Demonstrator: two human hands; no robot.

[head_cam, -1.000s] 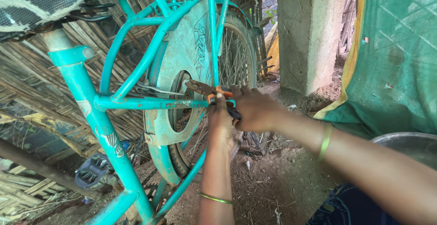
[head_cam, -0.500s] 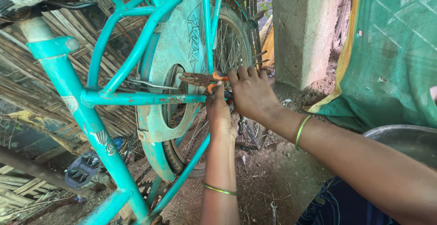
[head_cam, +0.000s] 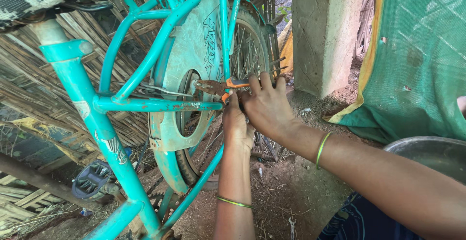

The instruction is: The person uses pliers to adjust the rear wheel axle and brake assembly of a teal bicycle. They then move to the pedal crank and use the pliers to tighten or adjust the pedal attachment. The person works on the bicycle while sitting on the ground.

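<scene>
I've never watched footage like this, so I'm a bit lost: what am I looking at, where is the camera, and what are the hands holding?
The camera sits on a person's head and looks down at their own two bare hands. In front stands a turquoise bicycle on bare dirt ground. Both hands meet at the rear wheel. The right hand grips orange-handled pliers, whose tip points at the chain cover. The left hand presses in just below. A metal basin sits at the right, beside a green net sheet.

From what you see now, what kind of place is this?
Probably a rough outdoor shed or yard used for bicycle repair: bare dirt ground, a woven cane wall, a concrete pillar and green netting. Both hands work pliers at a teal bicycle.
</scene>
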